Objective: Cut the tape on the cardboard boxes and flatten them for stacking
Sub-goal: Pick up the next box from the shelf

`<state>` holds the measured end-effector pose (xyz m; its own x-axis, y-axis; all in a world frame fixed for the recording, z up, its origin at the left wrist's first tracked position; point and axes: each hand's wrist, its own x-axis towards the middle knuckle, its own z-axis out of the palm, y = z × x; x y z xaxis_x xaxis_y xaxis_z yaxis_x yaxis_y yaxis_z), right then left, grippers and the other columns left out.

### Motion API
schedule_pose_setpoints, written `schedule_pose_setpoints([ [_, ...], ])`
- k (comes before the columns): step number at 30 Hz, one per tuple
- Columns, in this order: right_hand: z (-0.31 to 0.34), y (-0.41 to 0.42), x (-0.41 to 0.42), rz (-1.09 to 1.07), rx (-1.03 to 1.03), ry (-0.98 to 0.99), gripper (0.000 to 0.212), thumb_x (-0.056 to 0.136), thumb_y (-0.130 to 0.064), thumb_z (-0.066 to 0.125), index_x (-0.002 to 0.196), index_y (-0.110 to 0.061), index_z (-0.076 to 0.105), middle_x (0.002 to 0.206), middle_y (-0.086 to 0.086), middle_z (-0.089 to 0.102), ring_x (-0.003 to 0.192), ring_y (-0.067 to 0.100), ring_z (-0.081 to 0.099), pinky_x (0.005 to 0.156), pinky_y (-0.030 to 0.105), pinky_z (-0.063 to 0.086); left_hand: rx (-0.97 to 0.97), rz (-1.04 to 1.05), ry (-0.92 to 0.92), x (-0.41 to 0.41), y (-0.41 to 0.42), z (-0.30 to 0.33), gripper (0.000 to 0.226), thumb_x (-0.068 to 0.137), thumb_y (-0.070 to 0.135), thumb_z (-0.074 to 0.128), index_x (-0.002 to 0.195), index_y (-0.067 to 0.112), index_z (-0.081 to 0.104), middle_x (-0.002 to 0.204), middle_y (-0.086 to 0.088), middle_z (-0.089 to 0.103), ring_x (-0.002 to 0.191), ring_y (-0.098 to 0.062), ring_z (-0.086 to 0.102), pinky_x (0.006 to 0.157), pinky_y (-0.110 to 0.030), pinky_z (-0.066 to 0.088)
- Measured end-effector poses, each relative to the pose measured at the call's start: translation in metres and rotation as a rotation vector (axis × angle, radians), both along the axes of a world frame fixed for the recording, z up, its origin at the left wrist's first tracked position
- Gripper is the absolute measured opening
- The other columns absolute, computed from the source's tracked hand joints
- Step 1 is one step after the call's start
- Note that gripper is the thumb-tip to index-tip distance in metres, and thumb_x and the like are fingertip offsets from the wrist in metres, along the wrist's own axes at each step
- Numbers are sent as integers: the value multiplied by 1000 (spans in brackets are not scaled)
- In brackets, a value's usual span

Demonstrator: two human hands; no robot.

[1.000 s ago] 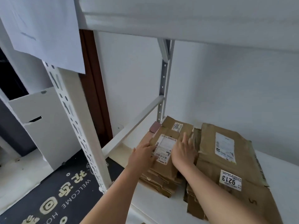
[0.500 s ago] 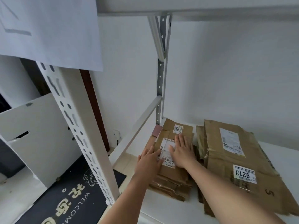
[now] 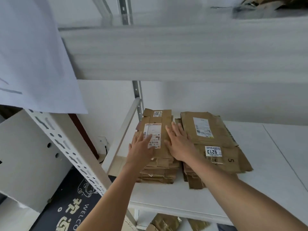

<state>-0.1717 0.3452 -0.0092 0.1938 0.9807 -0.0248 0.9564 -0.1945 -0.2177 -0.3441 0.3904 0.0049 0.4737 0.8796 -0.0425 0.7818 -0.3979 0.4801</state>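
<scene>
Now at the stacking step, left hand (image 3: 141, 147) and right hand (image 3: 179, 144), grips released, lie flat on the flattened box (image 3: 160, 130) topping the pile left of the 9213-labelled stack (image 3: 216, 140); squaring its edges likely comes next.

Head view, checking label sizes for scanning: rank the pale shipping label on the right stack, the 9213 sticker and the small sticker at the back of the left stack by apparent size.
1. Pale shipping label
2. 9213 sticker
3. Small back sticker, though farthest from the camera
</scene>
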Motion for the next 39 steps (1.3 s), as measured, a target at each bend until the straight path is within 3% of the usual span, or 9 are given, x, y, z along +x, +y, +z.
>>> schedule_pose_setpoints([
  [5, 17, -51, 34, -152, 10, -11, 64, 104, -49, 22, 157, -29, -8, 163, 4, -20, 149, 30, -19, 118, 55, -7, 136, -141, 143, 39, -22, 25, 54, 102, 33, 46, 153, 31, 28, 165, -4, 8, 151, -31, 2, 122, -51, 7],
  [14, 32, -200, 161, -460, 8, 10, 62, 105, -46, 24, 157, -27, -3, 164, 8, -16, 150, 32, -14, 119, 60, -2, 145, -385, 177, 187, -116, 38, 58, 103, 27, 44, 155, 27, 19, 165, -5, 3, 152, -29, -2, 122, -52, 5],
  [17, 29, -273, 218, -578, 18, 20, 60, 105, -45, 27, 157, -27, 2, 164, 8, -12, 151, 32, -10, 118, 59, -2, 166, -461, 184, 262, -165, 33, 58, 103, 27, 42, 155, 25, 18, 164, -7, 5, 151, -30, 4, 122, -50, 10],
  [28, 23, -541, 425, -972, -69, 126, 60, 105, -45, 27, 157, -30, 2, 165, 6, -11, 151, 32, -5, 119, 59, 3, 89, -780, 178, 511, -391, 8, 61, 105, 31, 37, 157, 27, 5, 165, -3, -5, 152, -22, 0, 122, -39, 4],
  [34, 14, -593, 524, -1064, -19, 225, 58, 105, -44, 30, 156, -29, 7, 165, 7, -7, 151, 33, -3, 118, 59, 6, 140, -789, 177, 620, -413, -3, 62, 104, 33, 39, 157, 25, 7, 165, -3, 1, 151, -21, 8, 120, -37, 14],
  [39, -31, -590, 633, -1066, 76, 213, 59, 104, -45, 32, 156, -30, 10, 165, 6, -4, 151, 33, 1, 118, 59, 9, 96, -728, 86, 724, -399, -48, 63, 104, 32, 39, 157, 22, 6, 165, -3, 1, 152, -15, 3, 119, -32, 12],
])
